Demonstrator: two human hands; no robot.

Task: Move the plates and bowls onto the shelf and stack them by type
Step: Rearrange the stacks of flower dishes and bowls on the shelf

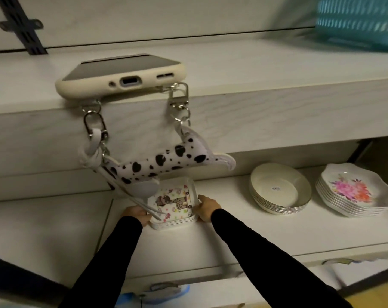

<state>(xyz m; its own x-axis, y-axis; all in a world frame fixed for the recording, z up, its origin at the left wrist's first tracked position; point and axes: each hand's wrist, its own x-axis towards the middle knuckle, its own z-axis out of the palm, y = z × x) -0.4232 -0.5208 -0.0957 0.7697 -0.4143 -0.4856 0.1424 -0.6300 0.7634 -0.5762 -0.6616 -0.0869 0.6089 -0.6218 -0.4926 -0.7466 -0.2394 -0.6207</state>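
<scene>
Already the shelf (244,232) carries three sorted stacks: a stack of square cartoon-print plates (174,210) at the left, a stack of plain cream bowls (279,192) in the middle, and a stack of scalloped floral plates (353,192) at the right, each well apart from the next. The left hand (136,214) and right hand (207,207) grip opposite sides of the square stack, fingers closed around its edges, and the stack appears to rest on the shelf or sit just above it; which one I cannot tell. Judging by this, the sorting looks largely done, with the square stack being placed or straightened. Whether more dishes wait elsewhere is not visible. A phone (122,74) in a cream case lies on the upper shelf's edge, and its spotted strap (166,162) hangs down in front of the square plates, hiding their far left corner and part of the left fingers. A teal basket (357,21) is cut off at the top right, and the things below the shelf are too blurred to name.
</scene>
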